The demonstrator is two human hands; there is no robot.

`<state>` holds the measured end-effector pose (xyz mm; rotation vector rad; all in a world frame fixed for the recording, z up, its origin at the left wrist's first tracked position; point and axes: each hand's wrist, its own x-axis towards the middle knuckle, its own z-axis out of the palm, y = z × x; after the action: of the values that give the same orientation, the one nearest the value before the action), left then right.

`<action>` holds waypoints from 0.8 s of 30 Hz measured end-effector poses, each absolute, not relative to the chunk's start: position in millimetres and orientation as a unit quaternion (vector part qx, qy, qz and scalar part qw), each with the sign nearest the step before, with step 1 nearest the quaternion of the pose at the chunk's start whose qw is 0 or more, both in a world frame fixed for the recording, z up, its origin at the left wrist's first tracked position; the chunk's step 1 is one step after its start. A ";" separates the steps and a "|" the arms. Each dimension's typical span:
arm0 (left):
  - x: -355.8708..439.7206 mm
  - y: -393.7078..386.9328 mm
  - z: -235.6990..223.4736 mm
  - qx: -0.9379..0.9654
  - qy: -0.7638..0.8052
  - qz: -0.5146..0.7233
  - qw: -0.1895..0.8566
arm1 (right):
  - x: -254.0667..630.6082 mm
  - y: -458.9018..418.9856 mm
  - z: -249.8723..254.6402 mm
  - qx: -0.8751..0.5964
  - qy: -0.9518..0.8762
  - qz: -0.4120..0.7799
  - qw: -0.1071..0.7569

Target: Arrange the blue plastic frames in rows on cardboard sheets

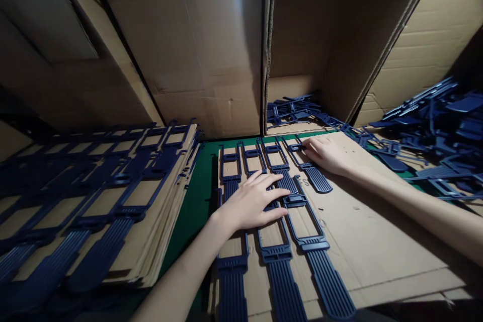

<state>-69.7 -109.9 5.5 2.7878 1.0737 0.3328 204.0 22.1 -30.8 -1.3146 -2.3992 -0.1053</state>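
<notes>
Several dark blue plastic strap-like parts (302, 231) lie in rows on a flat cardboard sheet (377, 241) in front of me. My left hand (252, 201) lies flat on the parts in the middle of the sheet, fingers stretched out and together. My right hand (326, 153) rests at the sheet's far edge, its fingertips on the frame end of the rightmost blue part (311, 171). Whether those fingers pinch the part or only press on it does not show.
A stack of cardboard sheets (151, 241) covered with the same blue parts sits at the left. A loose heap of blue parts (433, 126) lies at the right. Upright cardboard box walls (196, 45) stand behind. A green mat (196, 196) shows between the stacks.
</notes>
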 end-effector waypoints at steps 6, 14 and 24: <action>-70.0 -110.5 4.8 0.925 0.358 0.109 0.068 | 194.4 18.2 -20.5 -0.460 -0.854 -0.051 0.238; -69.3 -107.9 2.1 0.921 0.363 0.124 0.069 | 161.5 -59.7 16.4 -0.385 -0.903 0.068 0.179; -77.9 -103.8 2.8 0.914 0.392 0.107 0.010 | 129.0 -109.0 1.9 -0.435 -0.899 -0.004 0.049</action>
<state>-77.9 -103.8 2.8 2.8514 1.2236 0.3352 129.0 -109.0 1.9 -1.3266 -2.7389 -0.0137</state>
